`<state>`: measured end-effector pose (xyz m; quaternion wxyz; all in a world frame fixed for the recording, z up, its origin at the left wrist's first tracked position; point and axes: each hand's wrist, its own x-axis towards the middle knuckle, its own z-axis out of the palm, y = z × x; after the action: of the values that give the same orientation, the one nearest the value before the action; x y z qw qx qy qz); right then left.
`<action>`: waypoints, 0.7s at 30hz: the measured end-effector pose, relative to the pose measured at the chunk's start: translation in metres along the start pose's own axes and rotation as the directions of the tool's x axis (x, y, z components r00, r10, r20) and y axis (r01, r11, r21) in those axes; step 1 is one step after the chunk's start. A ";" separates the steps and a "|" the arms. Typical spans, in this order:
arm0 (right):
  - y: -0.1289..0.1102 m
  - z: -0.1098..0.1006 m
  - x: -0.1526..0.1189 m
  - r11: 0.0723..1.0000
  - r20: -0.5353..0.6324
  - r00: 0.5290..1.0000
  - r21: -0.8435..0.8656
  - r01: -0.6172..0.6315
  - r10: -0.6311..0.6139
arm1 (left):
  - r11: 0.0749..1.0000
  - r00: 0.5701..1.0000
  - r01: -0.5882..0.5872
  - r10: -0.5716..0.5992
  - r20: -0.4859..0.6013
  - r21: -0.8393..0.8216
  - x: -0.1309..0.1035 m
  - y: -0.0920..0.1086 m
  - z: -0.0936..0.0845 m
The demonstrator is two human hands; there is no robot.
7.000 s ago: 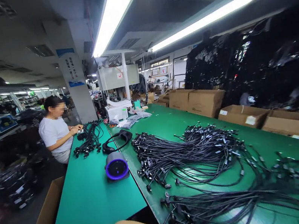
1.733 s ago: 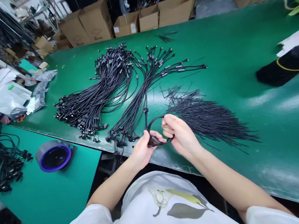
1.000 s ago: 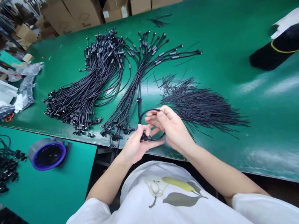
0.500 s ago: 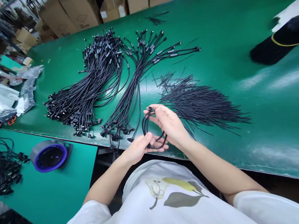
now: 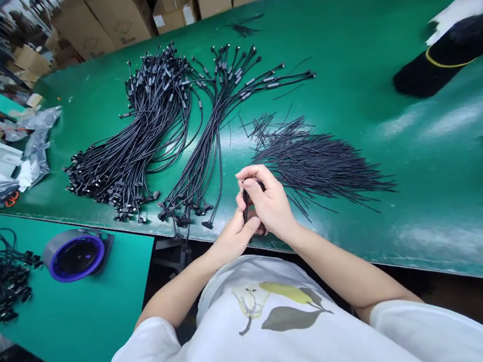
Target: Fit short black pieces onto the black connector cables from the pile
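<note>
The right hand point(image 5: 270, 201) has its fingers curled round the upper part of a bunched black cable point(image 5: 246, 206), and the left hand point(image 5: 237, 233) grips it lower down, so that only dark bits show between the fingers. Beyond the far edge of the green table point(image 5: 349, 243) stand open cardboard boxes point(image 5: 215, 2), their contents too dark and small to make out

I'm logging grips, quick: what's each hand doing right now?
Left hand: closed on the coiled cable, fingers partly hidden.
Right hand: closed on the same coiled cable.
</note>
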<state>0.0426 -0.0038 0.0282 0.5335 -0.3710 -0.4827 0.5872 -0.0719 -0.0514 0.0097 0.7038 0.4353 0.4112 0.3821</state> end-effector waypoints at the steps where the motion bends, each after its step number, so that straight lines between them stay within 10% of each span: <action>1: 0.000 -0.002 0.001 0.998 0.039 0.998 0.028 -0.058 0.057 | 0.999 0.999 0.015 -0.016 0.028 0.043 0.000 0.001 -0.002; 5: -0.001 -0.010 0.005 0.953 0.194 0.950 0.132 -0.273 0.245 | 0.994 0.973 0.107 -0.103 0.205 -0.008 -0.004 0.003 -0.006; 12: 0.003 -0.001 0.007 0.998 0.002 0.999 0.023 -0.052 0.052 | 0.962 0.983 0.180 -0.185 -0.001 -0.207 0.000 0.000 0.004; 21: 0.007 -0.011 0.018 0.926 0.135 0.947 0.210 -0.313 0.290 | 0.916 0.956 0.288 -0.260 0.135 -0.278 -0.001 0.008 -0.003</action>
<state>0.0480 0.0163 0.0204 0.4505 -0.3467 -0.3755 0.7320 -0.0761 -0.0489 0.0166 0.8261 0.2813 0.3726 0.3156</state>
